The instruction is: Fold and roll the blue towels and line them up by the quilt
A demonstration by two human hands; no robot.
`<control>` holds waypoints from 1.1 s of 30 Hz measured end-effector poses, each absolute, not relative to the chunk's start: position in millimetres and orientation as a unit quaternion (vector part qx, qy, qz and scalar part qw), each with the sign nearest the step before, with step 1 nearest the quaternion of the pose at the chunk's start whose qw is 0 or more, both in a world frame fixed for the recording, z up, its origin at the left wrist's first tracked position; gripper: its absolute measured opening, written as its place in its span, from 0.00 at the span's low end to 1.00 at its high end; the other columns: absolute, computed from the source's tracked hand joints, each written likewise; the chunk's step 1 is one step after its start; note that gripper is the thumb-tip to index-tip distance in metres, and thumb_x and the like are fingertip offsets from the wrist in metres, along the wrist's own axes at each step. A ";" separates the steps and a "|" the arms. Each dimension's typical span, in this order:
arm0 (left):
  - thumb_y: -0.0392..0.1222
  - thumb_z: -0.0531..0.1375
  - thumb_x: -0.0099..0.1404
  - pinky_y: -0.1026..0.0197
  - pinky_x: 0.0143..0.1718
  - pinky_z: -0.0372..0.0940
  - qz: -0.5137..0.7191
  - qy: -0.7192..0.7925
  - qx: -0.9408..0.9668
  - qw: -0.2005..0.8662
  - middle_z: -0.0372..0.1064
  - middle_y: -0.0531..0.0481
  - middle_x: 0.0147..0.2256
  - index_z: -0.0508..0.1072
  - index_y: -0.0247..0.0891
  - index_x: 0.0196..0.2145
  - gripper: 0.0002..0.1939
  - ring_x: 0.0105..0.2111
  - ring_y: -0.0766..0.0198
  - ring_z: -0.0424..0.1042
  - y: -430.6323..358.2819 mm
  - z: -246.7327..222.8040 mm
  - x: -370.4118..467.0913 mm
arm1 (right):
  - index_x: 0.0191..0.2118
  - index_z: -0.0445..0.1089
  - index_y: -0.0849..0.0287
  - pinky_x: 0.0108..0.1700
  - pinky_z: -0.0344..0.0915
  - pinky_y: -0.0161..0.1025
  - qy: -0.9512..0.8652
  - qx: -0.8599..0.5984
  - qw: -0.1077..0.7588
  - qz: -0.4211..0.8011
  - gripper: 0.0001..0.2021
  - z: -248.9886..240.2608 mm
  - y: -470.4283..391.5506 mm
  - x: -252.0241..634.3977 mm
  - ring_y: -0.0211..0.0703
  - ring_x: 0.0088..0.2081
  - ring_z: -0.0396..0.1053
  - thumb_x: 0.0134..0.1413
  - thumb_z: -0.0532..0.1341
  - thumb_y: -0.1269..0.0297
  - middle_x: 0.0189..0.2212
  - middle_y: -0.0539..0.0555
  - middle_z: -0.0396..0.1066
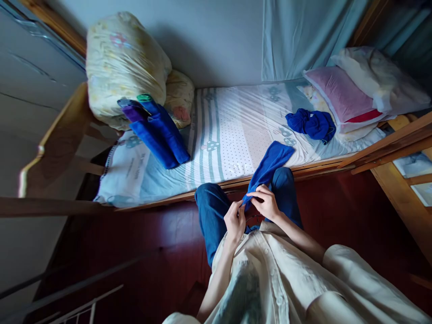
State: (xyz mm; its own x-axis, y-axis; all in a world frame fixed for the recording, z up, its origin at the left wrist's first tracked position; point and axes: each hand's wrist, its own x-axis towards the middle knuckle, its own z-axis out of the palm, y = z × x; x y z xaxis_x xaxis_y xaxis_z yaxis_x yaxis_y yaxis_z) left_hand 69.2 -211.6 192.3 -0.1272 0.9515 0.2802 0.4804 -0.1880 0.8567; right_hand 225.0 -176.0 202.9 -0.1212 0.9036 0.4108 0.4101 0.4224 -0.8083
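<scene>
A long strip of folded blue cloth (266,164) runs from the bed's edge down between my knees. My left hand (235,220) pinches its near end, fingers closed. Close beside it, my right hand (265,202) also grips the cloth near that end, thumb and fingers pressed together. The far end of the strip lies on the mattress edge. To the right on the bed sits a crumpled blue cloth bundle (312,124). On the left, several rolled or folded blue cloths (162,135), with purple and green showing at their tops, lean against a bulky quilt.
The bed (232,135) has a patterned sheet. A large yellowish folded quilt (124,67) stands at its left end; a pink pillow (344,92) and a plastic-wrapped bundle (384,81) lie at its right. Wooden rails (391,141) edge the bed. A grey curtain (303,40) hangs behind.
</scene>
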 end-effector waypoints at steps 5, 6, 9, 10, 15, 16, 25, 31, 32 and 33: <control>0.46 0.56 0.74 0.63 0.34 0.68 0.420 0.560 0.667 0.257 0.71 0.52 0.31 0.76 0.40 0.43 0.10 0.30 0.64 0.71 -217.6 208.0 68.3 | 0.40 0.81 0.52 0.58 0.69 0.50 -0.704 -0.514 0.462 0.165 0.06 212.1 -187.2 231.4 0.49 0.52 0.68 0.64 0.65 0.68 0.47 0.57 0.69; 0.44 0.58 0.72 0.62 0.36 0.70 0.408 0.553 0.681 0.254 0.71 0.51 0.33 0.75 0.40 0.47 0.10 0.32 0.63 0.72 -217.2 209.8 68.1 | 0.39 0.80 0.52 0.60 0.68 0.52 -0.712 -0.512 0.454 0.156 0.06 215.4 -191.2 231.2 0.50 0.55 0.67 0.65 0.64 0.67 0.49 0.57 0.69; 0.37 0.60 0.66 0.57 0.45 0.72 0.393 0.536 0.712 0.226 0.73 0.46 0.41 0.75 0.41 0.54 0.18 0.41 0.59 0.74 -212.7 214.6 67.7 | 0.39 0.79 0.50 0.64 0.64 0.56 -0.753 -0.480 0.420 0.160 0.05 223.2 -203.7 226.5 0.53 0.62 0.64 0.64 0.65 0.67 0.50 0.56 0.70; 0.34 0.59 0.65 0.56 0.47 0.72 0.398 0.530 0.718 0.214 0.73 0.45 0.43 0.76 0.41 0.52 0.19 0.44 0.58 0.75 -210.2 216.6 67.7 | 0.39 0.80 0.49 0.65 0.63 0.57 -0.763 -0.466 0.413 0.171 0.05 224.4 -206.9 224.1 0.54 0.62 0.64 0.63 0.66 0.67 0.50 0.56 0.71; 0.26 0.53 0.62 0.63 0.41 0.72 0.454 0.465 0.741 0.173 0.75 0.50 0.37 0.80 0.43 0.43 0.21 0.37 0.63 0.76 -195.3 233.6 65.3 | 0.46 0.78 0.48 0.65 0.64 0.57 -0.715 -0.457 0.485 0.212 0.07 226.4 -207.3 219.4 0.55 0.61 0.66 0.63 0.67 0.63 0.50 0.57 0.72; 0.26 0.53 0.62 0.64 0.39 0.72 0.461 0.453 0.745 0.164 0.76 0.50 0.36 0.81 0.42 0.43 0.21 0.36 0.64 0.77 -192.8 238.5 64.1 | 0.49 0.77 0.49 0.64 0.65 0.56 -0.698 -0.459 0.502 0.224 0.10 227.0 -204.7 220.7 0.55 0.59 0.68 0.64 0.66 0.62 0.50 0.58 0.72; 0.30 0.58 0.68 0.65 0.31 0.69 0.542 0.427 0.713 0.122 0.75 0.52 0.28 0.81 0.39 0.35 0.12 0.26 0.67 0.73 -199.3 291.8 42.1 | 0.47 0.77 0.54 0.56 0.70 0.47 -0.708 -0.462 0.458 0.277 0.13 213.2 -179.4 240.7 0.47 0.48 0.74 0.62 0.58 0.73 0.43 0.55 0.78; 0.41 0.64 0.66 0.63 0.26 0.68 0.649 0.495 0.574 0.065 0.70 0.55 0.22 0.76 0.38 0.27 0.09 0.21 0.66 0.71 -215.0 300.6 10.8 | 0.42 0.76 0.56 0.57 0.67 0.45 -0.764 -0.457 0.314 0.330 0.12 186.4 -165.7 231.7 0.47 0.49 0.72 0.58 0.59 0.78 0.43 0.56 0.77; 0.43 0.66 0.64 0.62 0.26 0.69 0.662 0.510 0.547 0.048 0.71 0.55 0.23 0.76 0.38 0.28 0.09 0.22 0.65 0.72 -216.8 298.7 4.8 | 0.41 0.75 0.57 0.57 0.66 0.45 -0.767 -0.453 0.295 0.345 0.12 180.0 -164.9 228.1 0.47 0.49 0.72 0.58 0.58 0.78 0.43 0.56 0.77; 0.45 0.67 0.63 0.61 0.27 0.70 0.671 0.519 0.528 0.035 0.72 0.55 0.24 0.76 0.38 0.28 0.10 0.23 0.64 0.73 -218.3 296.3 -1.2 | 0.40 0.75 0.57 0.57 0.66 0.45 -0.767 -0.452 0.280 0.359 0.12 173.5 -164.8 224.7 0.47 0.49 0.72 0.58 0.58 0.79 0.43 0.56 0.77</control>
